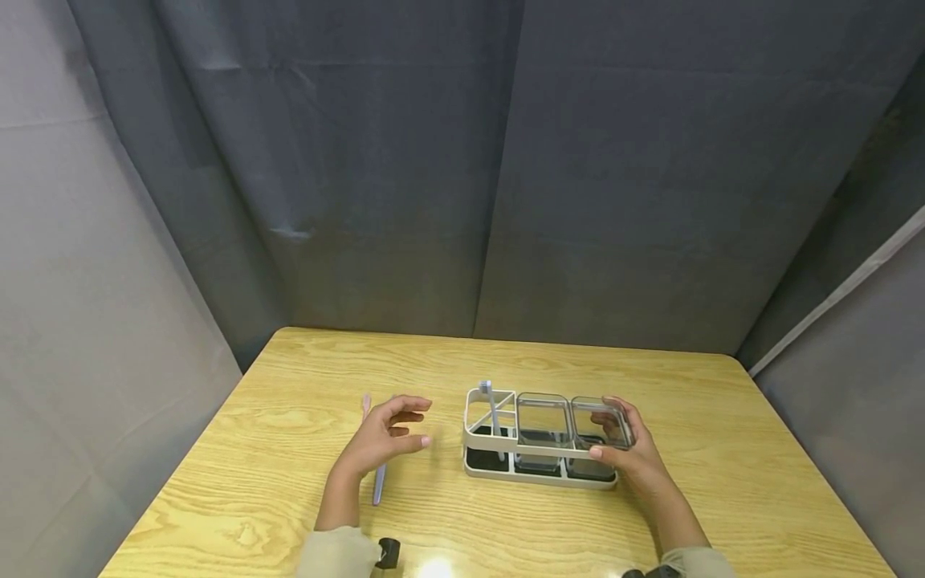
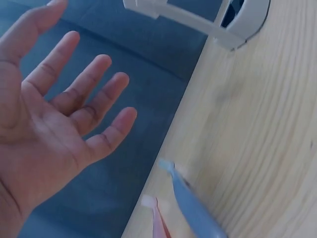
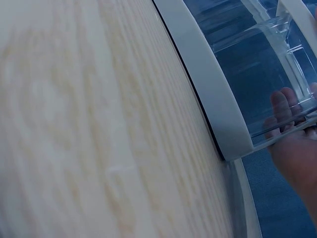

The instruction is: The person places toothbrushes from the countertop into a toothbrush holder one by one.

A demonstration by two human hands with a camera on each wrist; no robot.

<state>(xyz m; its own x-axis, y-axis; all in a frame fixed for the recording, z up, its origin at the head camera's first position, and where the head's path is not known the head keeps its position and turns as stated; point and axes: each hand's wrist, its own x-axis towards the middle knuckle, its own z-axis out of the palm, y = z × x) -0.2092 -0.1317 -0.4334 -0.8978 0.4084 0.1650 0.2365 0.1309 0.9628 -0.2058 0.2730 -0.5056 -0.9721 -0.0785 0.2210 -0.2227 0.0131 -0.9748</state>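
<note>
The right hand [image 1: 627, 449] is curled around the rightmost clear cup [image 1: 602, 433] in the white rack [image 1: 477, 466] on the worktop [image 1: 289, 449]. The left hand [image 1: 383, 437] is held open, empty, above a blue toothbrush [image 1: 378, 484]. No readable writing is seen.

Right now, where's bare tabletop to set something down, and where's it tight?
Free: the far strip of the table behind the rack, the right side beyond the right hand, and the left edge. Crowded: between the left hand, the toothbrushes on the table under it, and the rack.
</note>
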